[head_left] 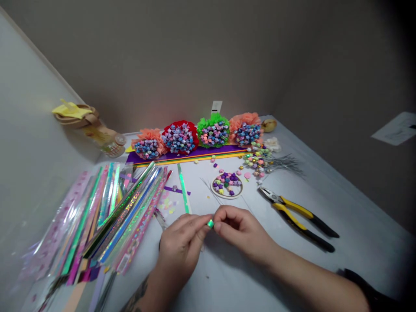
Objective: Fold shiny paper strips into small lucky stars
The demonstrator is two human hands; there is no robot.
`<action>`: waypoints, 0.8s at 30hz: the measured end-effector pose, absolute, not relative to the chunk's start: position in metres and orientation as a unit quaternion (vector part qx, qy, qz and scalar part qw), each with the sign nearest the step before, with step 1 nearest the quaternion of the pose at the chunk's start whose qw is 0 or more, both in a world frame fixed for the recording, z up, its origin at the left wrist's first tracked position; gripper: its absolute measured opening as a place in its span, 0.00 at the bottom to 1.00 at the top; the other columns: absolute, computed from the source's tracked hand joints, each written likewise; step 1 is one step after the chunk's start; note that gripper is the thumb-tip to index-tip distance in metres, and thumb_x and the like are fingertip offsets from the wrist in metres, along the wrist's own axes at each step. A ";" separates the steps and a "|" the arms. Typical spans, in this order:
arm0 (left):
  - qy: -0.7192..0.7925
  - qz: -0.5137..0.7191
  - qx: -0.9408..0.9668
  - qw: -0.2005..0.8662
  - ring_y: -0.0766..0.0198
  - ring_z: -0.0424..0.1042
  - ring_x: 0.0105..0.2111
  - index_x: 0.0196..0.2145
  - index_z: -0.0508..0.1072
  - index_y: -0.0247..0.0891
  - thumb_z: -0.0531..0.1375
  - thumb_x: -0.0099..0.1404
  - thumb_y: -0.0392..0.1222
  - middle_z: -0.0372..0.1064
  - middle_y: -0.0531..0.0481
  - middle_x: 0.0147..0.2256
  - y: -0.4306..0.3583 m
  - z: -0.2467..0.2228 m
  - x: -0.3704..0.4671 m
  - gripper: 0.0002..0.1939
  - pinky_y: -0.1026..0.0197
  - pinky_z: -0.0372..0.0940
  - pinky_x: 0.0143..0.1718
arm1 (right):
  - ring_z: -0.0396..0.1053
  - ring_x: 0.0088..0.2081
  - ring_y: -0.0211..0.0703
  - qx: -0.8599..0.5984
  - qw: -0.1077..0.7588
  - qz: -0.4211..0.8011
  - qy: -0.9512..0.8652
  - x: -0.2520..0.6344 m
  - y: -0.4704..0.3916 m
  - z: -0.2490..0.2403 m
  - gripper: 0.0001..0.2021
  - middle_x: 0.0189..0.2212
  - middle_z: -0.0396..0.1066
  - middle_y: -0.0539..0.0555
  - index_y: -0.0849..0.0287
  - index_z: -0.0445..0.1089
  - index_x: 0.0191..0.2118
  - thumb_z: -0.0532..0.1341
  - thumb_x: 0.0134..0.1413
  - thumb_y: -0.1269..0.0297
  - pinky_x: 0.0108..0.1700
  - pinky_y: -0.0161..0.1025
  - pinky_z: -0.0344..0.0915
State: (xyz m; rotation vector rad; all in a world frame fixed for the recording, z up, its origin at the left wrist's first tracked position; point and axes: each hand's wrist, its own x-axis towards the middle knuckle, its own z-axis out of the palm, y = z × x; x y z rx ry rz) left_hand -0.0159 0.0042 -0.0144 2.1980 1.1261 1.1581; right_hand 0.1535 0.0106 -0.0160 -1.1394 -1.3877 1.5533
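Between the fingertips of both hands is a small piece of shiny green folded paper (210, 223). My left hand (180, 242) pinches it from the left, thumb against forefinger. From the other side my right hand (243, 232) closes its thumb and forefinger at the paper's edge. A long glossy green paper strip (183, 190) lies on the table just beyond my left hand. Partly hidden by that hand are what look like scissors (160, 220). Farther off, a round shallow dish (227, 198) holds several purple, pink and yellow paper stars.
Pliers with yellow-black handles (299, 219) lie to the right. Bundled shiny paper strips (130, 216) cover the left side. Star bouquets (180, 138) line the back on coloured sheets (201, 151). Loose stars (256, 160) and thin wires (286, 164) lie back right; a basket (73, 117) stands left.
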 end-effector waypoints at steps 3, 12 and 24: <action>0.419 0.406 0.783 0.217 0.67 0.73 0.32 0.40 0.74 0.34 0.56 0.62 0.29 0.74 0.47 0.32 0.003 -0.015 -0.016 0.11 0.68 0.68 0.34 | 0.61 0.27 0.36 -0.451 0.404 0.461 -0.649 0.156 0.008 -0.017 0.04 0.24 0.64 0.50 0.61 0.65 0.27 0.56 0.52 0.69 0.29 0.33 0.58; 0.426 0.393 0.778 0.243 0.67 0.73 0.33 0.40 0.74 0.33 0.56 0.62 0.29 0.74 0.46 0.32 0.004 -0.017 -0.016 0.11 0.68 0.68 0.35 | 0.64 0.29 0.36 -0.385 0.435 0.295 -0.758 0.158 0.006 -0.022 0.05 0.25 0.66 0.52 0.60 0.66 0.32 0.55 0.54 0.75 0.31 0.32 0.62; 0.409 0.391 0.791 0.234 0.67 0.73 0.34 0.41 0.74 0.36 0.55 0.62 0.29 0.74 0.47 0.33 0.003 -0.015 -0.017 0.12 0.67 0.68 0.36 | 0.65 0.28 0.36 -0.369 0.449 0.277 -0.765 0.158 0.007 -0.022 0.06 0.24 0.67 0.52 0.59 0.67 0.33 0.54 0.56 0.75 0.31 0.31 0.64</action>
